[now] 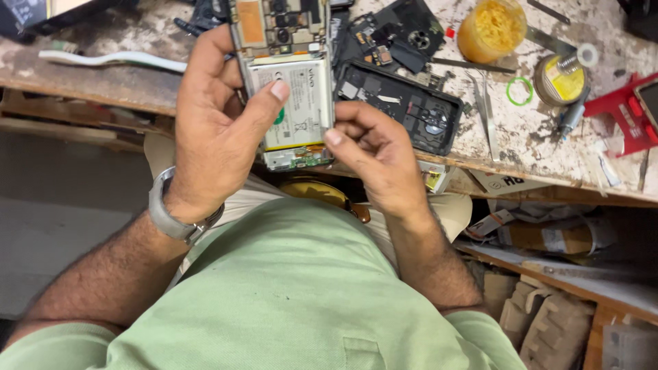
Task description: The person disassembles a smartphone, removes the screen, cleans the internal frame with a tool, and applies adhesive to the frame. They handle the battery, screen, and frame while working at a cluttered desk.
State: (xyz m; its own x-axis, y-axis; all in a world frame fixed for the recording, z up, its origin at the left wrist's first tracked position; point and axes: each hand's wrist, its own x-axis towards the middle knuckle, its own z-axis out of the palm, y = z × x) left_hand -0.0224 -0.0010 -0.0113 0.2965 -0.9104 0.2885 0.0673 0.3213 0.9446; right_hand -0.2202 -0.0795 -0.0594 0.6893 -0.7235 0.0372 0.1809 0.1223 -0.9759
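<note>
While both hands lift the opened phone above the edge of the workbench, I see it tilted toward the head camera, probably so its insides face the eyes. My left hand wraps the phone's left side, thumb pressed flat on the white battery; my right hand pinches the lower right corner between thumb and fingers, steadying it near the green board at the bottom. Beside it lies the black back cover, inner face up. Farther right stand a round yellow tub, a yellow-labelled solder spool and a small green ring; tweezers rest between.
</note>
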